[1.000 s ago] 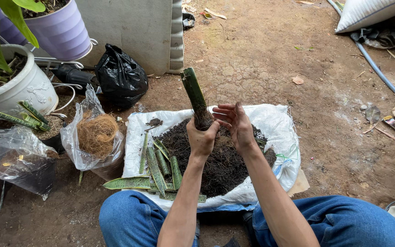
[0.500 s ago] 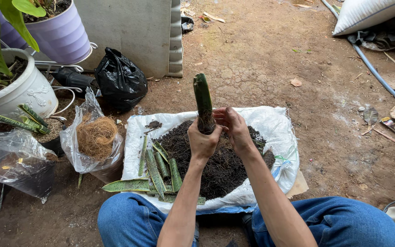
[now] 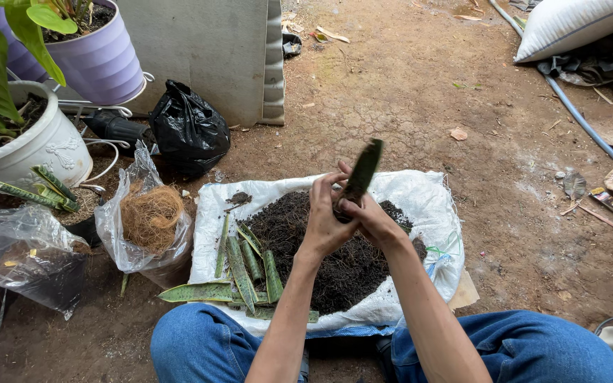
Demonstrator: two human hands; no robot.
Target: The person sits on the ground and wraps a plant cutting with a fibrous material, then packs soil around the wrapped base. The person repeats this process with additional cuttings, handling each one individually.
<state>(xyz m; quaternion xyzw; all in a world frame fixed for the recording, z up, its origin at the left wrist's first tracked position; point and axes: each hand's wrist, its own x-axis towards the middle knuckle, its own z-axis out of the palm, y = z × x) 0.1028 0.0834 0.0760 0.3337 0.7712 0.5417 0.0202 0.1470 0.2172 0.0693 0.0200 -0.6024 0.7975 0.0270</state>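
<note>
Both hands (image 3: pixel 345 216) around leaf cutting (image 3: pixel 363 170)

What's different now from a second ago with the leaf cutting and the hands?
The leaf cutting has tipped from leaning left, through upright, to leaning right. The right hand, earlier open beside it, has closed in, so both it and the left hand now cup its base. The soil pile and cut leaves lie unchanged.
</note>
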